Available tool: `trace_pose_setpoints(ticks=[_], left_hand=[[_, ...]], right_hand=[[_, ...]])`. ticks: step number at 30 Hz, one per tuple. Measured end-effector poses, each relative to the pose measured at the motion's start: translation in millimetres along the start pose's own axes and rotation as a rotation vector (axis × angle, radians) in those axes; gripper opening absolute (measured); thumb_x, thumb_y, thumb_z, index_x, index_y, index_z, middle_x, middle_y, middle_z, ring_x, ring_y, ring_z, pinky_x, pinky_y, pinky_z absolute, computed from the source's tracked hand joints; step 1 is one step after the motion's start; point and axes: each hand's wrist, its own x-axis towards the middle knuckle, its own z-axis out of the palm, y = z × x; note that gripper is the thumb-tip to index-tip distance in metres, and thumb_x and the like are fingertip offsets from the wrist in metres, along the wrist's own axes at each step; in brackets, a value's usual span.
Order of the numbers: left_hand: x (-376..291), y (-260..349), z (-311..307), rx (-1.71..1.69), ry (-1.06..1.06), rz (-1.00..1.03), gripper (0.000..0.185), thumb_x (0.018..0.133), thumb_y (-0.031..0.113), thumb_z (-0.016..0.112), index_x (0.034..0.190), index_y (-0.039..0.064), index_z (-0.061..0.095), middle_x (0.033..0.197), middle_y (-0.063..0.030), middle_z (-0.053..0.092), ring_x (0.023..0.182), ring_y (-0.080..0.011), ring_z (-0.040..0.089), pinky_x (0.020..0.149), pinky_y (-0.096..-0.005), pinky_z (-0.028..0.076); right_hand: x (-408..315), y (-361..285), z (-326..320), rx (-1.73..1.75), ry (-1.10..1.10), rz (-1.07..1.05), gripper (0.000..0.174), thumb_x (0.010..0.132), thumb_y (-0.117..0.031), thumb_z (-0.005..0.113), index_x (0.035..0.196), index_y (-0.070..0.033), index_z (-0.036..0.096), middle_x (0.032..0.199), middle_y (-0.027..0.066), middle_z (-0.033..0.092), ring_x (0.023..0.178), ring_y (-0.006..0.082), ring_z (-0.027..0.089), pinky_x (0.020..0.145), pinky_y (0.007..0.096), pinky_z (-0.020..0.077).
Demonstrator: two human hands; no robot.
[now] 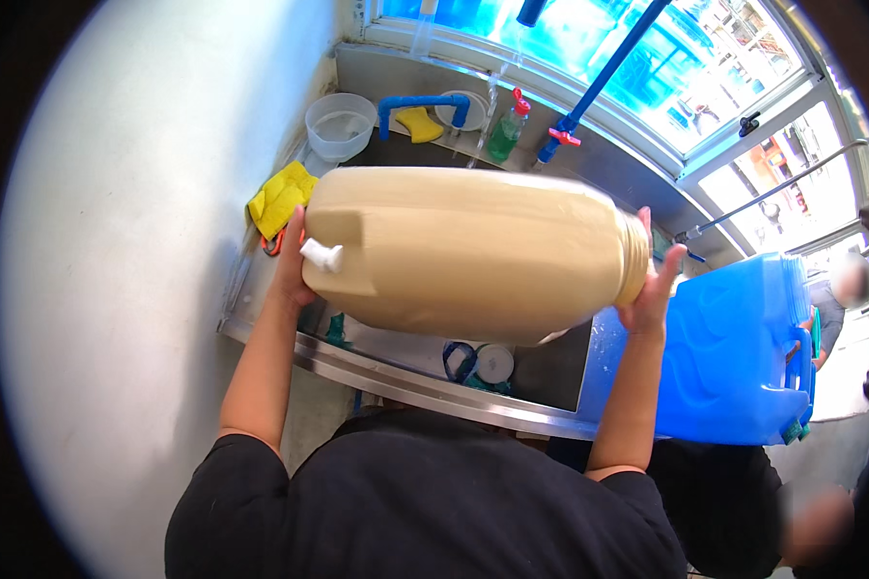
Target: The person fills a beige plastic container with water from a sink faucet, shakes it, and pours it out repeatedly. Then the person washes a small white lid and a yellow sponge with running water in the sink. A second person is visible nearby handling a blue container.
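Observation:
A large tan plastic water jug lies sideways in the air over a stainless steel sink. My left hand supports its base end, close to a small white spigot. At the other end my right hand grips the threaded neck, its thumb raised; part of the fingers is hidden behind the neck. Below the jug, a round white lid and a dark blue ring lie in the basin. Water falls behind the jug from a blue pipe.
Blue water containers stand to the right. Behind the sink are a clear plastic tub, a yellow sponge, a green soap bottle and a blue valve pipe. A yellow cloth lies left. Other people are at the right.

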Motion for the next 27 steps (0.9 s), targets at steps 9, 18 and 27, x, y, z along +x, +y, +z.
trace_pose_setpoints(ticks=[9, 18, 27], left_hand=[[6.7, 8.8, 27.6, 0.569, 0.094, 0.059, 0.076, 0.090, 0.062, 0.055, 0.139, 0.004, 0.046, 0.133, -0.0100, 0.055, 0.122, -0.0198, 0.053, 0.100, -0.0352, 0.044], [17.5, 22.7, 30.6, 0.599, 0.034, 0.152, 0.064, 0.093, 0.055, 0.056, 0.135, 0.007, 0.052, 0.132, -0.0054, 0.055, 0.118, -0.0145, 0.053, 0.097, -0.0333, 0.044], [5.9, -41.6, -32.3, 0.137, 0.072, -0.220, 0.111, 0.076, 0.090, 0.031, 0.137, -0.001, 0.050, 0.134, -0.0130, 0.057, 0.123, -0.0233, 0.054, 0.106, -0.0385, 0.040]], right_hand=[[21.6, 113.3, -38.0, 0.262, -0.004, 0.021, 0.070, 0.093, -0.050, 0.052, 0.142, -0.002, 0.040, 0.136, 0.0137, 0.053, 0.129, 0.0300, 0.048, 0.105, 0.0439, 0.0412], [54.1, 169.6, -87.0, 0.447, -0.186, 0.018, 0.057, 0.097, -0.046, 0.043, 0.144, -0.014, 0.040, 0.140, 0.0111, 0.051, 0.129, 0.0293, 0.049, 0.106, 0.0455, 0.0411], [42.3, 127.1, -80.8, 0.023, -0.100, 0.076, 0.063, 0.090, -0.032, 0.055, 0.144, -0.003, 0.040, 0.136, 0.0121, 0.052, 0.124, 0.0260, 0.051, 0.106, 0.0382, 0.0395]])
